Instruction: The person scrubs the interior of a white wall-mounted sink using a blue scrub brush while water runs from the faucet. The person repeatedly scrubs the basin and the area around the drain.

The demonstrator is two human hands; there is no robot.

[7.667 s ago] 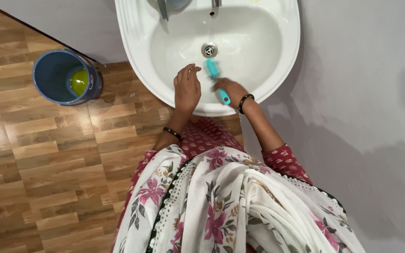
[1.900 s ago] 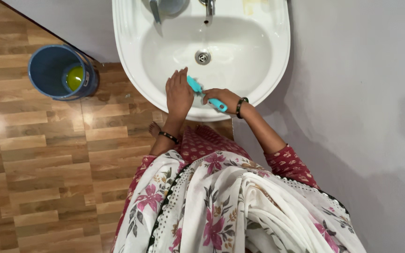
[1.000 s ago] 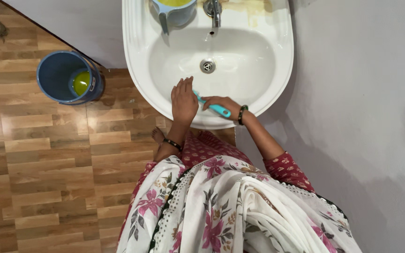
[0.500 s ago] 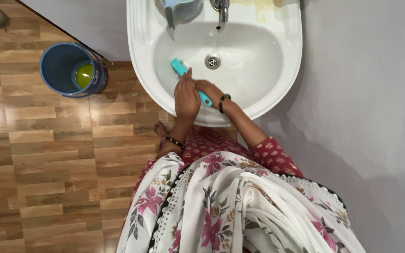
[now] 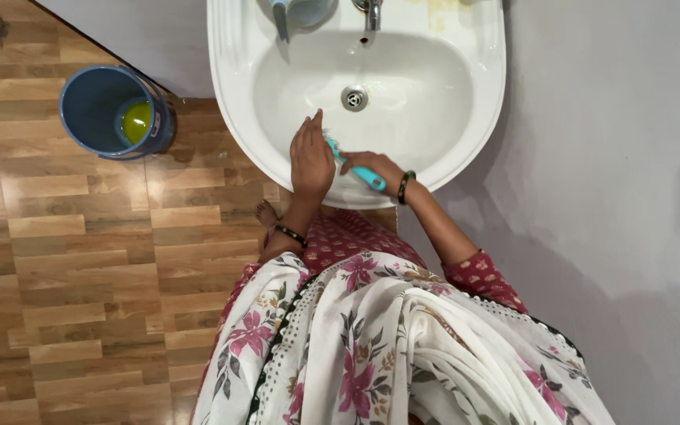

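Observation:
I look straight down at a white washbasin (image 5: 474,118) on a grey wall. My right hand (image 5: 373,168) grips the handle of a turquoise scrub brush (image 5: 360,170), whose head lies against the basin's near inner wall. My left hand (image 5: 311,157) sits flat, fingers together, on the near rim beside the brush head and partly hides it. A drain (image 5: 354,97) sits in the middle of the bowl. Both wrists wear dark bangles.
A tap (image 5: 369,12) and a blue-grey mug (image 5: 297,13) stand at the basin's back edge. A blue bucket (image 5: 96,110) with a yellow-green thing inside stands on the wooden floor at the left. My bare foot (image 5: 267,212) shows under the basin.
The brush head has come back from the bowl's left inner wall toward the near rim, and my right hand has shifted right. My left hand stays on the rim.

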